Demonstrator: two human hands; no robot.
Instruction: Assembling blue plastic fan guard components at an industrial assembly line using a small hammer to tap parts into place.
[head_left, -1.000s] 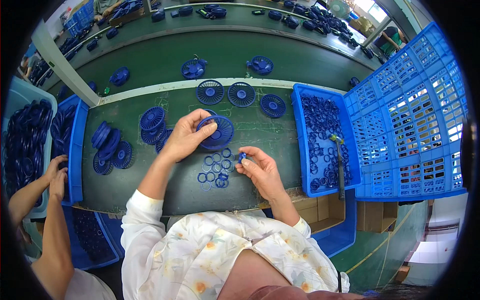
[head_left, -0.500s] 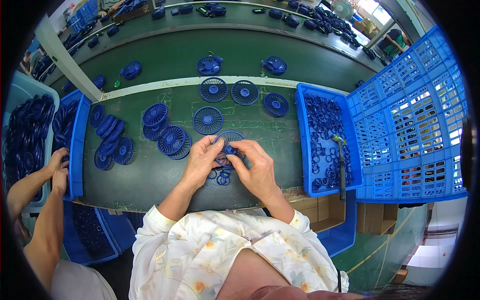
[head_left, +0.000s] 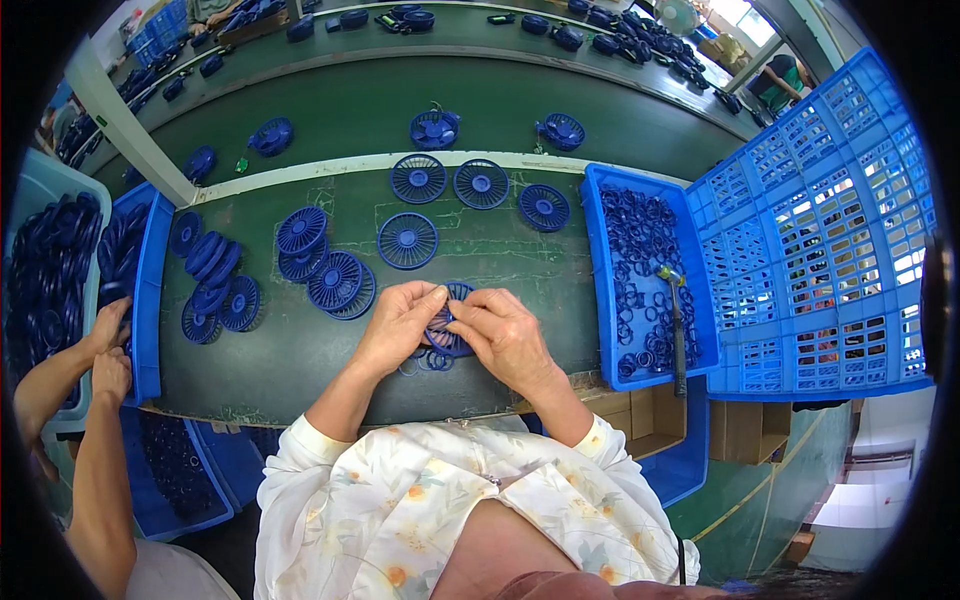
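Above the near half of the green tabletop, both my hands hold one round dark blue fan grille (head_left: 440, 331). My left hand (head_left: 396, 325) pinches its left rim between thumb and fingers. With bent fingers, my right hand (head_left: 507, 335) grips the grille's right side and covers much of it; whether a ring sits in those fingers is hidden. Several small blue rings (head_left: 433, 361) lie on the table just beneath. Beyond my hands is a single flat grille (head_left: 408, 241), with more grilles (head_left: 481, 185) behind it. Overlapping grilles (head_left: 340, 283) rest to the left.
At right, a blue bin (head_left: 655, 380) holds many small rings and a hammer (head_left: 677, 330), beside a tilted blue crate (head_left: 760, 360). Fan heads (head_left: 435, 130) sit on the green conveyor (head_left: 350, 100) beyond a pale rail. On the left, another person's arms (head_left: 100, 430) reach toward grille-filled bins (head_left: 150, 300).
The grille in my hands has turned from facing up to a steeper tilt, and my right fingers have closed in over it. Fan heads on the conveyor have shifted right.
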